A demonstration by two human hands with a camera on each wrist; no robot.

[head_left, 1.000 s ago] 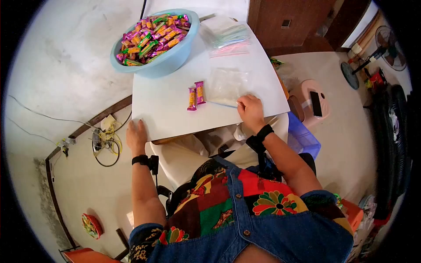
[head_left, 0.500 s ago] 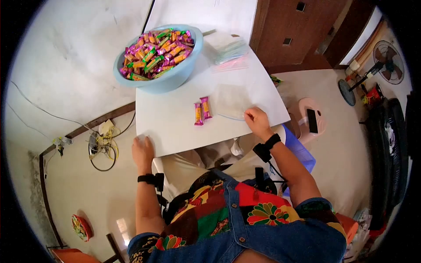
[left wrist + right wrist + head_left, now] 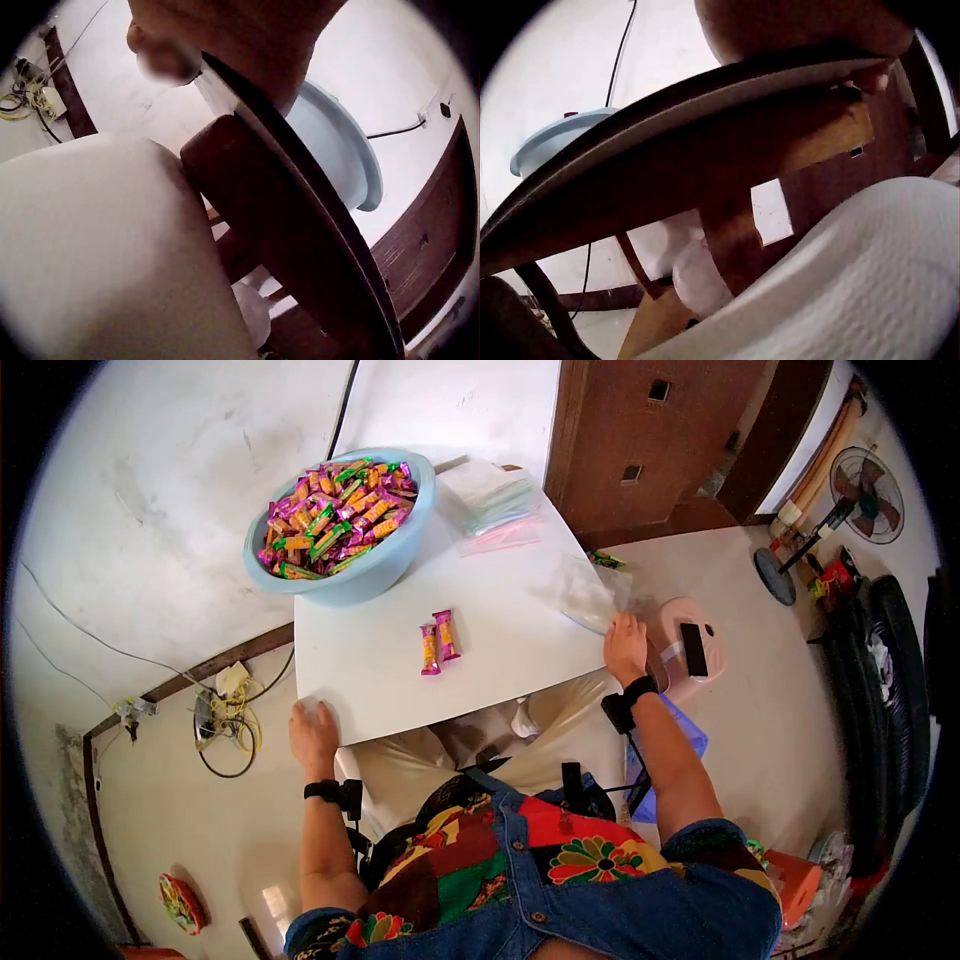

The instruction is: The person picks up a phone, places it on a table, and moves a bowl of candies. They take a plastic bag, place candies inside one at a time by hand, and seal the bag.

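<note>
My right hand [image 3: 627, 648] pinches a clear zip bag [image 3: 588, 600] by its bluish edge, at the table's right side. The bag lies partly over the table edge. My left hand [image 3: 314, 738] rests on the front left corner of the white table [image 3: 480, 695]. In the left wrist view the left hand [image 3: 232, 37] lies over the table edge. Two candy bars in purple and orange wrappers, one left [image 3: 430, 650] and one right [image 3: 446, 635], lie side by side between the hands.
A light blue basin [image 3: 385, 575] heaped with wrapped candy bars [image 3: 335, 520] stands at the back left. A stack of zip bags [image 3: 500, 515] lies at the back right. Beyond the table's right edge stand a pink stool [image 3: 700, 610] with a dark phone-like slab [image 3: 693, 650] on it and a blue crate [image 3: 685, 745].
My right hand has drawn the zip bag to the right, away from the two candy bars and to the table's right edge. The left hand stays at its corner. The head view has shifted.
</note>
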